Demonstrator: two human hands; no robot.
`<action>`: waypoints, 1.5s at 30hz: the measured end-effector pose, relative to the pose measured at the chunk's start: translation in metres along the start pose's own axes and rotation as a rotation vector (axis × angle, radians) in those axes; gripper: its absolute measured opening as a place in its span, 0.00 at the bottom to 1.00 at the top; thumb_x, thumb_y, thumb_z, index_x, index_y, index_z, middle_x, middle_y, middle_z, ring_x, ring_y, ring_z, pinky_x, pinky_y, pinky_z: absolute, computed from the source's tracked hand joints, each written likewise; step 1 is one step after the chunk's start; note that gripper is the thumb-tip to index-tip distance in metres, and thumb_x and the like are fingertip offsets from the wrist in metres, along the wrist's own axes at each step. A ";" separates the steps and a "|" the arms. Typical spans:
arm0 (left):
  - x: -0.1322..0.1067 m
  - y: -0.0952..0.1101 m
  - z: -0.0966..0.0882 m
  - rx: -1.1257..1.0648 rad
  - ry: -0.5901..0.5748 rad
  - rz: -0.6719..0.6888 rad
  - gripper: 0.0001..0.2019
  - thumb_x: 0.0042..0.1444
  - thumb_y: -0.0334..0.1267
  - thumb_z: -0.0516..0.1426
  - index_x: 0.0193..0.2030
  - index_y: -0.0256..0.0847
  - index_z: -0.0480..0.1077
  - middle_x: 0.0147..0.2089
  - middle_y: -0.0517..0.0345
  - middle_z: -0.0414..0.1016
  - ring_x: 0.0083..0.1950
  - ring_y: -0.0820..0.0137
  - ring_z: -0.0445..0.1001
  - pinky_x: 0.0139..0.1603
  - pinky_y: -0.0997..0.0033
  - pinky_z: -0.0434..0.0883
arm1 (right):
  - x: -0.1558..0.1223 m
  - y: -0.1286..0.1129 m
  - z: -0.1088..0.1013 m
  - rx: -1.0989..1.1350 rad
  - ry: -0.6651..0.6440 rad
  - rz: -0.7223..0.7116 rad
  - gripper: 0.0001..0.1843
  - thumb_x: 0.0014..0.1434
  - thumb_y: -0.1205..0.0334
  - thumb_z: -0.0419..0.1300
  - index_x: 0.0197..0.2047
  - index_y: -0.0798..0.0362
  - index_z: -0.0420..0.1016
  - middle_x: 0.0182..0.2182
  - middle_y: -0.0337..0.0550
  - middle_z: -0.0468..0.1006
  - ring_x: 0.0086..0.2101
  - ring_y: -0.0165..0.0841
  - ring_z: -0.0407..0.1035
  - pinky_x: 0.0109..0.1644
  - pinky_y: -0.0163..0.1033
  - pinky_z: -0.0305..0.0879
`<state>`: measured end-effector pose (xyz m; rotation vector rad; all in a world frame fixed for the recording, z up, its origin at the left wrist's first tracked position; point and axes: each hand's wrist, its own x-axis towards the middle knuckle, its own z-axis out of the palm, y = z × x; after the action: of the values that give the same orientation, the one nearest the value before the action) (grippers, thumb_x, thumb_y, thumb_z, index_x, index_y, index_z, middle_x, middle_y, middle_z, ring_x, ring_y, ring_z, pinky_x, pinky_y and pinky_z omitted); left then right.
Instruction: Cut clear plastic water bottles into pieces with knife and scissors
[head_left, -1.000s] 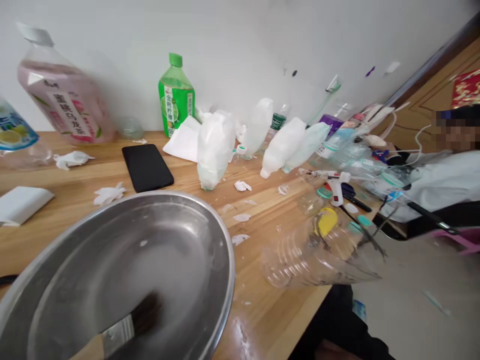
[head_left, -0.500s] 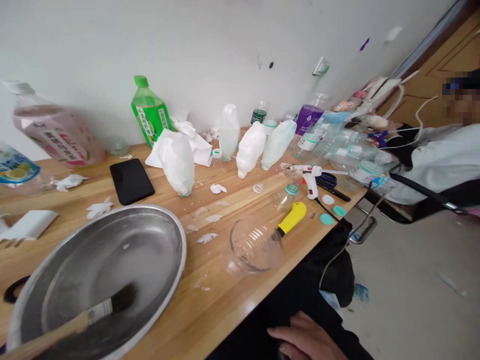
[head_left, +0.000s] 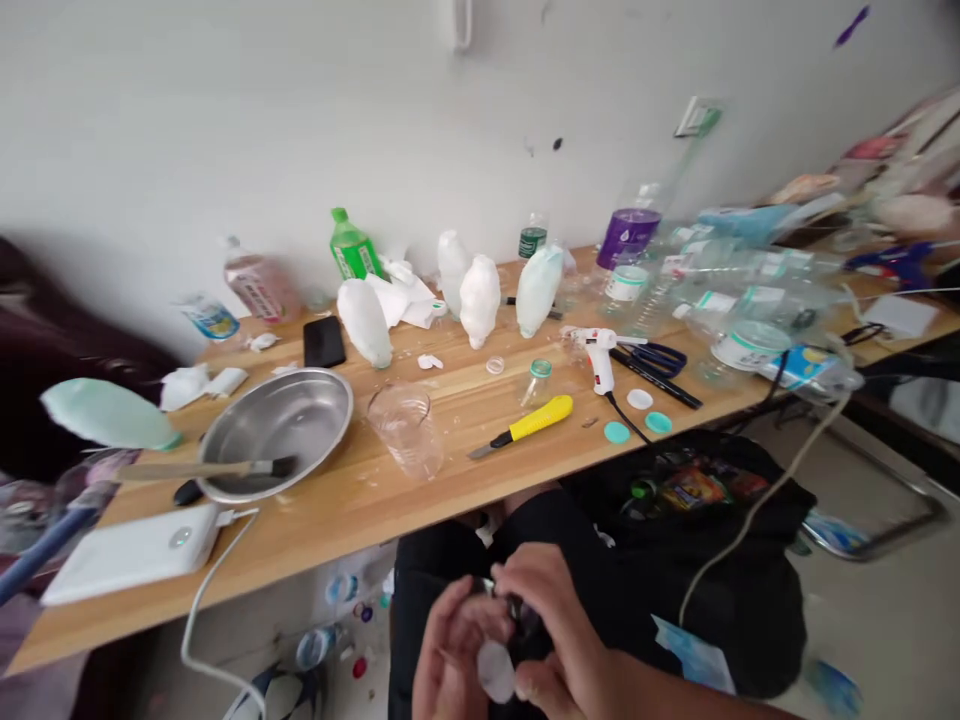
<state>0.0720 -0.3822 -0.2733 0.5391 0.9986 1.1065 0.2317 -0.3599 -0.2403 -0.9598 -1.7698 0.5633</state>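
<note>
Above my lap, my left hand (head_left: 454,650) curls around a small object with a white round face (head_left: 496,671). My right hand (head_left: 559,635) grips the same object from the other side, thumb near the white face. Fingers hide most of it and blur softens the rest, so its kind is unclear. On the table edge ahead lies a yellow-handled knife (head_left: 538,418) with its blade to the left. Left of the knife is a clear cut plastic cup (head_left: 409,430), and behind it a small jar with a green rim (head_left: 535,384).
White-covered bottles (head_left: 480,300) stand near the wall. A glue gun (head_left: 598,357), scissors (head_left: 660,357) and clear bottles (head_left: 750,345) are on the right. To the left are a metal basin (head_left: 341,415) with a brush (head_left: 225,470) and a white power bank (head_left: 135,550). A black bag (head_left: 735,600) hangs below.
The view has swung left and drawn back, showing more of the table's left side. Both hands are now together around the small object; earlier only one hand showed at the bottom.
</note>
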 end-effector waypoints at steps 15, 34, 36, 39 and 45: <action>-0.002 0.079 0.065 -0.148 -0.119 0.194 0.20 0.56 0.47 0.61 0.53 0.42 0.71 0.58 0.42 0.76 0.63 0.53 0.71 0.66 0.49 0.64 | 0.011 -0.011 -0.028 0.186 -0.027 0.274 0.16 0.68 0.62 0.53 0.58 0.43 0.67 0.52 0.45 0.73 0.50 0.34 0.71 0.53 0.38 0.71; -0.004 0.104 0.064 0.725 -0.138 0.262 0.13 0.56 0.44 0.60 0.45 0.44 0.80 0.43 0.54 0.83 0.45 0.61 0.80 0.48 0.63 0.77 | 0.007 -0.012 -0.055 0.263 -0.187 0.288 0.20 0.64 0.55 0.59 0.59 0.45 0.69 0.53 0.49 0.73 0.49 0.38 0.72 0.46 0.38 0.76; 0.000 0.111 0.059 0.774 -0.053 0.405 0.15 0.61 0.47 0.56 0.50 0.45 0.77 0.46 0.52 0.82 0.47 0.61 0.80 0.50 0.61 0.76 | 0.021 -0.011 -0.068 0.245 -0.092 0.312 0.17 0.65 0.54 0.57 0.55 0.46 0.72 0.48 0.47 0.75 0.41 0.35 0.75 0.38 0.35 0.75; 0.023 0.118 0.051 0.769 0.249 0.827 0.20 0.63 0.46 0.55 0.60 0.47 0.67 0.62 0.49 0.71 0.61 0.60 0.71 0.59 0.58 0.71 | 0.059 -0.010 -0.098 0.065 0.029 0.285 0.17 0.65 0.52 0.57 0.55 0.46 0.71 0.46 0.46 0.75 0.40 0.35 0.73 0.41 0.38 0.73; 0.104 0.113 0.056 0.704 0.364 1.000 0.47 0.51 0.47 0.66 0.70 0.44 0.44 0.72 0.38 0.48 0.74 0.54 0.50 0.68 0.51 0.60 | 0.144 0.001 -0.125 -0.127 -0.027 0.230 0.22 0.67 0.43 0.50 0.54 0.48 0.69 0.31 0.40 0.72 0.27 0.31 0.67 0.34 0.38 0.67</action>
<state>0.0771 -0.2378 -0.1983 1.5581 1.5013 1.7575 0.3211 -0.2491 -0.1133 -1.2602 -1.7464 0.6164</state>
